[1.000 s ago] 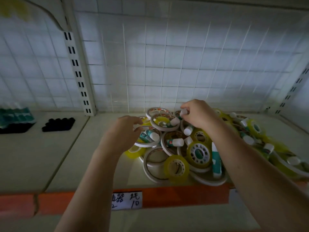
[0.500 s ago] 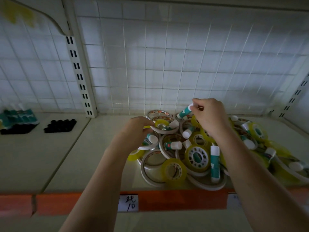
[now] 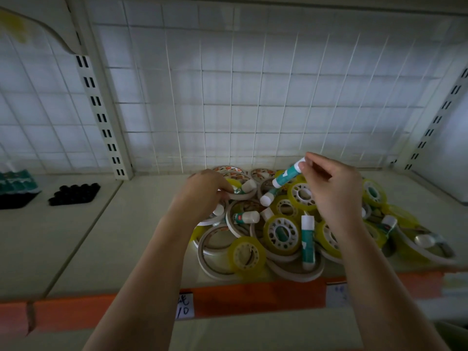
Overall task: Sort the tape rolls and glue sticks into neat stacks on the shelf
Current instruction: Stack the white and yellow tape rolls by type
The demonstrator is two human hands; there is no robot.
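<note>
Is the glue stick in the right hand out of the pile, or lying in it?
Out: the right hand pinches the glue stick by its top, tilted above the tape rolls.

Both forearms are bare to the frame's lower edge, sleeveless; left hand (image 3: 202,192) and right hand (image 3: 334,188) wear nothing.

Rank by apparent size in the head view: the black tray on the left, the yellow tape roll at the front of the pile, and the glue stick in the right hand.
1. Black tray, widest.
2 and 3. Yellow tape roll and glue stick held by the right hand look alike; the stick tilts away from the camera, so unranked.
</note>
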